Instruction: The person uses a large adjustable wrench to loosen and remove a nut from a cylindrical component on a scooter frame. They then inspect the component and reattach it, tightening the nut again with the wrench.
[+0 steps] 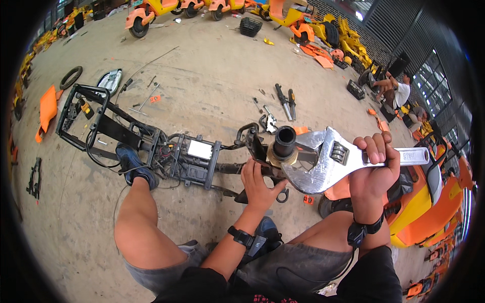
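Observation:
A large adjustable wrench (322, 176) is in my right hand (373, 170), the fingers wrapped around its handle. Its open jaws face a brass-coloured nut (271, 156) at the base of a black steering tube (285, 139). Whether the jaws touch the nut is unclear. My left hand (259, 187) holds the head of a stripped scooter frame (231, 168) just below the nut, fingers on one side and thumb on the other. The frame lies along the floor to the left, with wiring and a silver box (200, 149) on it. My shoe (132, 166) presses against its rear part.
Fork legs (287, 102), a T-handle wrench (146, 100), a tyre (71, 77) and orange panels (47, 110) lie on the concrete floor. An orange-yellow scooter body (413, 219) stands close on the right. Another person (399, 92) sits at the far right.

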`<state>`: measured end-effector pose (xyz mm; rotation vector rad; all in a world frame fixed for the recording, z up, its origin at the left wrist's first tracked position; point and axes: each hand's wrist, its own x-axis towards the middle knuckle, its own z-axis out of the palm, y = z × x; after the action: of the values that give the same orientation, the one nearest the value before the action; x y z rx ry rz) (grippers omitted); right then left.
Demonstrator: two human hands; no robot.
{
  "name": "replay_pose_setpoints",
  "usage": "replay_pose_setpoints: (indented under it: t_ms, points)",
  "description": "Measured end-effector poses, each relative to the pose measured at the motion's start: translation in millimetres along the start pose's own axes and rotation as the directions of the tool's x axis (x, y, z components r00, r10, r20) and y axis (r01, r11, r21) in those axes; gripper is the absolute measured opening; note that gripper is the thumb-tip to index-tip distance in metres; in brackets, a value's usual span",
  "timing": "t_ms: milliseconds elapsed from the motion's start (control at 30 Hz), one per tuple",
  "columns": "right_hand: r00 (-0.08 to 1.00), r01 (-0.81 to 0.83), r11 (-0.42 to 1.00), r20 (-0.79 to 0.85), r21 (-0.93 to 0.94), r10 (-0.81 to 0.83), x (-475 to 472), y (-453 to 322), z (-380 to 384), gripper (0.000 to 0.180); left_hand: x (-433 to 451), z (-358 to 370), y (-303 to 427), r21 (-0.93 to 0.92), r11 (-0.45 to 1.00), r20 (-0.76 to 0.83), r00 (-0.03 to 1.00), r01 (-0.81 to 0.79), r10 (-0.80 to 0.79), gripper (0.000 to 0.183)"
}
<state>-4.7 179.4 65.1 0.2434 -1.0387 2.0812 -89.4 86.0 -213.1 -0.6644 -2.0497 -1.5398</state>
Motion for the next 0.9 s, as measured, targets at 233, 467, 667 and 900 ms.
replay_pose_setpoints:
  t_ms: [233, 467, 667, 900]
  points:
    - [0.999, -0.012, 0.998, 0.030, -0.060, 0.014, -9.1, -0.9, 6.9, 0.006, -80.7, 11.2, 35.2, 0.154, 0.988, 0.126, 0.991, 0.017, -0.037, 0.096]
    - [0.999, -0.040, 0.995, 0.004, -0.090, 0.041, -11.3, 0.2, 4.8, 0.008, -76.7, 11.1, 14.7, 0.398, 0.917, 0.246, 0.966, -0.021, -0.085, 0.122]
    - [1.000, -0.011, 0.995, 0.018, -0.097, 0.013, -10.3, -3.6, 3.0, 0.008, -61.9, -10.0, -5.2, 0.424, 0.904, 0.079, 0.993, 0.051, -0.092, 0.132]
    - [0.996, -0.083, 0.995, 0.007, -0.048, 0.084, 7.4, 0.7, 11.5, 0.008, -51.5, -13.6, -16.3, 0.413, 0.910, 0.027, 0.999, 0.032, -0.047, 0.115]
